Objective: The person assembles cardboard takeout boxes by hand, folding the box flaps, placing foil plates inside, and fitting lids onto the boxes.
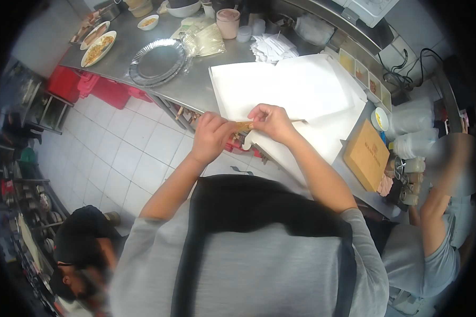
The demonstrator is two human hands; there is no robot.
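Note:
Both hands meet over the near edge of the white paper sheets (285, 87) and pinch a small yellow-brown strip (244, 126) between them. My left hand (213, 136) is closed on the strip's left end, fingers curled. Thumb and fingertips of my right hand (272, 121) press on its other end. A thin stick (300, 121) shows just past the right hand, over the paper; I cannot tell if it joins the strip.
Foil trays (157, 62) lie left on the steel table, with oval plates of food (99, 48) beyond. White paper slips (273, 48) are behind the sheets. A wooden box (366, 155) stands right. One person (84, 238) bends low at left; another (426, 248) works at right.

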